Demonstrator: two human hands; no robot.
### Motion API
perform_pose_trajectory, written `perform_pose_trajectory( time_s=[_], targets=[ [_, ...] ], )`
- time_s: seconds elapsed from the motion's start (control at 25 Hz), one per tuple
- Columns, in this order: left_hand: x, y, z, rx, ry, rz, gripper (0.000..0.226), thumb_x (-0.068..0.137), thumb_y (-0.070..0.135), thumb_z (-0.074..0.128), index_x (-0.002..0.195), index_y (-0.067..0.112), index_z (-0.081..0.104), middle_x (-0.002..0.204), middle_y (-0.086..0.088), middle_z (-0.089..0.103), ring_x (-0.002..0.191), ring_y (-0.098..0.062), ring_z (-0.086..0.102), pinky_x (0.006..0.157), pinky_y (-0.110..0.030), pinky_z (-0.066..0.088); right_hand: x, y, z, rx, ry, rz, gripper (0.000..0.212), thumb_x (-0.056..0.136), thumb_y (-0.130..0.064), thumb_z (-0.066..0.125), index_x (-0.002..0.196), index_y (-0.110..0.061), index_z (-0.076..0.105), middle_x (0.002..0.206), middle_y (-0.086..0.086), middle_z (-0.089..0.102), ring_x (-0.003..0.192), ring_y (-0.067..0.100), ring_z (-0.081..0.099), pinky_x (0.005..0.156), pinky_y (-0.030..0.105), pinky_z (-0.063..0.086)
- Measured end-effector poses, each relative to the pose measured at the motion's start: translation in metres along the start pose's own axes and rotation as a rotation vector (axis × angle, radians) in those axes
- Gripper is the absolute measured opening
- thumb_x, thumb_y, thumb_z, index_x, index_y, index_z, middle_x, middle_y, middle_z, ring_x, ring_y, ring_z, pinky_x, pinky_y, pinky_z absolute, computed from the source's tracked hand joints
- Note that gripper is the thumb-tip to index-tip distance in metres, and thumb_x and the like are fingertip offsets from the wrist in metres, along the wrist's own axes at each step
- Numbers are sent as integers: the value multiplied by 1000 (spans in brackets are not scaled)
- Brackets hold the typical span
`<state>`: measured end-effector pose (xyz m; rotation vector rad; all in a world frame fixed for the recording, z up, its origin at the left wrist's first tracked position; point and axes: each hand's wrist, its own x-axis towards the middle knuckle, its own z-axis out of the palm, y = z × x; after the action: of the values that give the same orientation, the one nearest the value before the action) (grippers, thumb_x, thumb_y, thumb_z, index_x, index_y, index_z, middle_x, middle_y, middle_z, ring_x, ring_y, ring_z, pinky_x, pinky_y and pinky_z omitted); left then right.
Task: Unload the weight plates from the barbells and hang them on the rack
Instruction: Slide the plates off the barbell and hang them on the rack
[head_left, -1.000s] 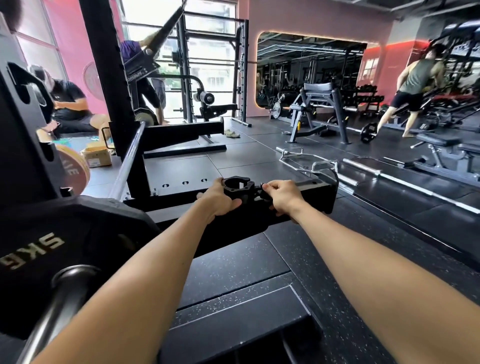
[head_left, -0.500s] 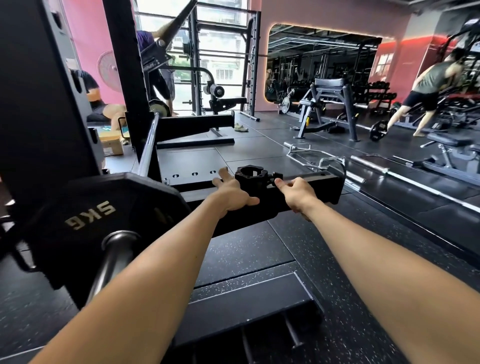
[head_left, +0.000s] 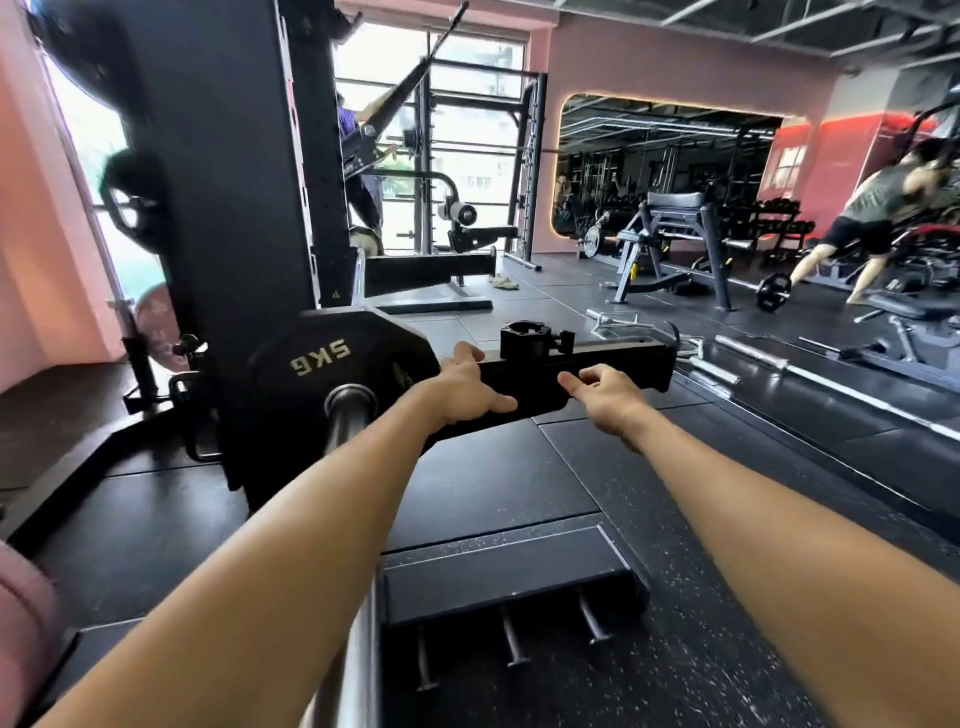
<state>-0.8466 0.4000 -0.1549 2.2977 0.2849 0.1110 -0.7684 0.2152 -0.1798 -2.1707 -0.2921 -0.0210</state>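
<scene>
the floor (head_left: 493, 483) is dark speckled rubber matting, laid in large tiles, in a gym with pink walls, tall windows at the back and a wide mirror (head_left: 670, 171) with a lit border on the far wall. a black rack upright (head_left: 228, 208) rises at the left, and a low black beam (head_left: 597, 364) of the rack base runs across the middle of the view. a black barbell collar (head_left: 532, 339) sits on top of that beam, with no hand on it. the left hand (head_left: 465, 387) hovers just below and left of the collar, fingers loose and spread, holding nothing; the right hand (head_left: 605, 392) is a little to the right, also relaxed and empty, thumb pointing left. a black weight plate (head_left: 337, 374) marked 5kg is on the barbell (head_left: 348, 421), whose steel sleeve end pokes out toward the camera, just left of the left forearm. other plates hang blurred on the rack at far left. farther off stand a bench frame (head_left: 675, 244), a loose bar on the floor and a person (head_left: 878, 213) exercising at the right.
</scene>
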Motion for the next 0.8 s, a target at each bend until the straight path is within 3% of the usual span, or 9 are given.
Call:
perform_pose_trajectory(
  time_s=[0.28,0.52,0.68,0.8],
  targets=[
    [-57,-39,-58,-66,132,-61,76,77,34,80,134,22,30,133,-8,40,119,-29,51,99,-44,50,-44,-46,26,29,-121,-118,58,94,-46,56,142,-15,45,133,9,55,122,25,53,102,34,43],
    [-79,-83,-111,-96,304,-150,64,83,29,75,130,18,33,127,-6,35,113,-25,51,76,-35,56,-41,-95,73,24,-194,-173,60,90,-51,59,139,-20,47,132,9,58,118,26,58,105,42,44],
    [-84,-115,-138,13,405,-307,70,86,30,69,137,13,25,137,-13,33,115,-31,51,76,-38,56,-36,-113,102,2,-197,-218,59,90,-47,62,140,-20,46,129,9,59,115,27,58,102,40,46],
    [-82,-135,-142,38,415,-409,78,86,27,67,143,10,16,142,-16,30,119,-36,50,81,-41,56,-31,-115,116,-2,-142,-207,53,90,-35,65,135,-17,42,122,10,59,103,27,60,94,39,49]
  ],
)
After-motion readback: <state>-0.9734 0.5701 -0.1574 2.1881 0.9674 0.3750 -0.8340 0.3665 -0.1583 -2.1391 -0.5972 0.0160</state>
